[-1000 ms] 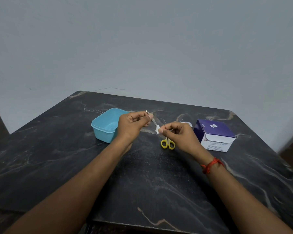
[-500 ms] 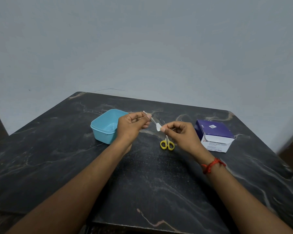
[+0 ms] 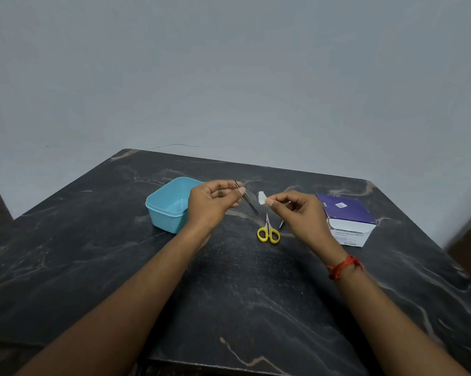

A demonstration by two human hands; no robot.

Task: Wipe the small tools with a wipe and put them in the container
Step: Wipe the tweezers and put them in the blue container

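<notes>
Left hand (image 3: 215, 203) pinches the tweezers (image 3: 247, 198) above the table, beside the blue container (image 3: 169, 204); right hand (image 3: 296, 210) pinches the wipe (image 3: 261, 198), just apart — best drop them in gently, tip first.

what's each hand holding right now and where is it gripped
Left hand pinches the thin metal tool near its upper end. Right hand pinches the small white wipe by its edge.

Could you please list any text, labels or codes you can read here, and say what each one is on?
Box, white front face: several lines of print, too blurred to read.
Box, purple top: small white square label, perhaps a code, too small to read.
Nothing else carries text.
</notes>
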